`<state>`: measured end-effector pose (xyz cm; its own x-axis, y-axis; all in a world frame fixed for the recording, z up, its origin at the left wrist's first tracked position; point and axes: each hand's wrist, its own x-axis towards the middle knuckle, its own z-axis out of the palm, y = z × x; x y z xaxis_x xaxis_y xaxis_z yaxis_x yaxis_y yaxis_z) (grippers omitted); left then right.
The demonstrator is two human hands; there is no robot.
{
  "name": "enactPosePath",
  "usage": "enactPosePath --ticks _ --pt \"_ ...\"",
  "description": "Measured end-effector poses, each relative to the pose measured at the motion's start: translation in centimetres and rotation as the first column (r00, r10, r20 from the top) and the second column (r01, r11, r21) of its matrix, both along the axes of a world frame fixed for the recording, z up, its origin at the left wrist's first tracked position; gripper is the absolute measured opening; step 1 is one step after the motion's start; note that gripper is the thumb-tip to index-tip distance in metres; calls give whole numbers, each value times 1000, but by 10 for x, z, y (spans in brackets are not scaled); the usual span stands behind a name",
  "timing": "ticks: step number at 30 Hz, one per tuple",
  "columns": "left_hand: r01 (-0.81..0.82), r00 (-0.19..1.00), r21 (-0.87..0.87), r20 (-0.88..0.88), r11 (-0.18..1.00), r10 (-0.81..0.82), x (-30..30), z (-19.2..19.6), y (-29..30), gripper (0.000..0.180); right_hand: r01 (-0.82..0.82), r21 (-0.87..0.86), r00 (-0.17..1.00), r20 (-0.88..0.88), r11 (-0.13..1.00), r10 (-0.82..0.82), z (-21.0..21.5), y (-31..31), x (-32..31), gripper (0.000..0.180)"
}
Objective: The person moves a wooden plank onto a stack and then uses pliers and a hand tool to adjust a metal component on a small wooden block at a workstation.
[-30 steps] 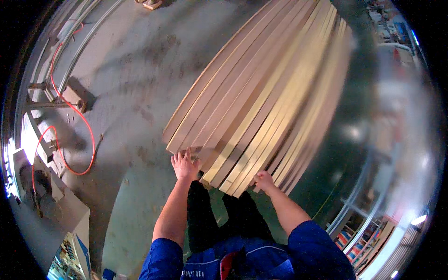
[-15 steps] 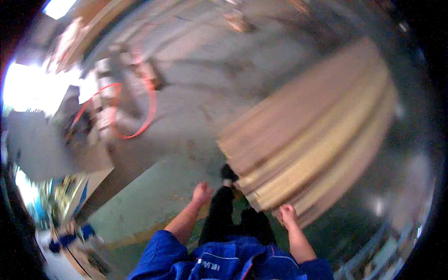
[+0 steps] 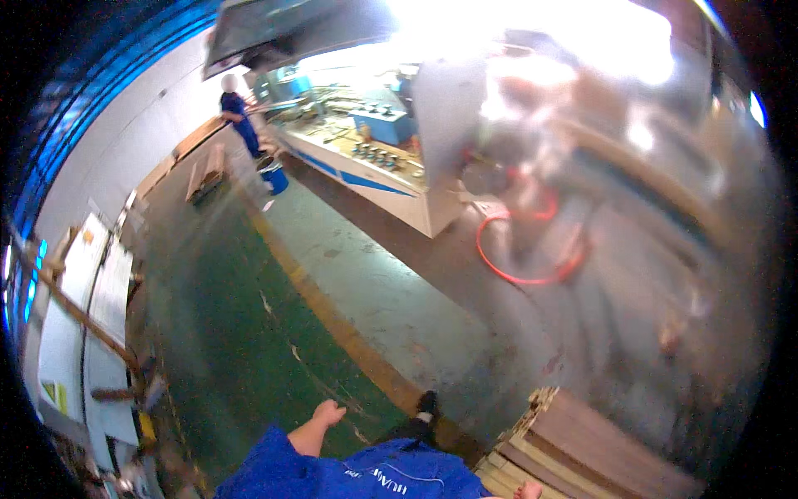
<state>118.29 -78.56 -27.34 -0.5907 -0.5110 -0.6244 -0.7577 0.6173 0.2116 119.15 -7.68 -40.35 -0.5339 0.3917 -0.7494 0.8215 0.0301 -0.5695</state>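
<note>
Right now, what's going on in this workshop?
A person in a blue work jacket stands beside a stack of long wooden boards on the floor. The left hand hangs free over the green floor, holding nothing. Only the tip of the right hand shows, at the near end of the boards. Another person in blue stands far off by a long machine.

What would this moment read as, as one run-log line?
left hand: free, over green floor | right hand: at plank stack | red hose on floor
</note>
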Motion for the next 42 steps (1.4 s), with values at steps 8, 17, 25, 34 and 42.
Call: enactPosePath --ticks 8,17,25,34,42 --pt "-127 986 503 156 855 55 144 -80 -32 53 -720 290 691 213 630 691 -47 -80 -121 29" --pt "-153 956 349 -185 924 228 100 -90 -225 49 -594 48 793 -132 803 595 36 -408 -255 28" --pt "-473 837 225 -186 852 514 -23 -78 -337 39 -596 115 772 -187 794 607 91 -452 -287 21" --pt "-285 939 330 -92 900 331 -126 -32 -312 65 -898 196 440 468 395 766 -7 -366 -307 52" --pt "-527 839 132 -80 840 538 -145 2 -332 63 -882 390 -99 395 -264 913 -40 -548 -599 51"
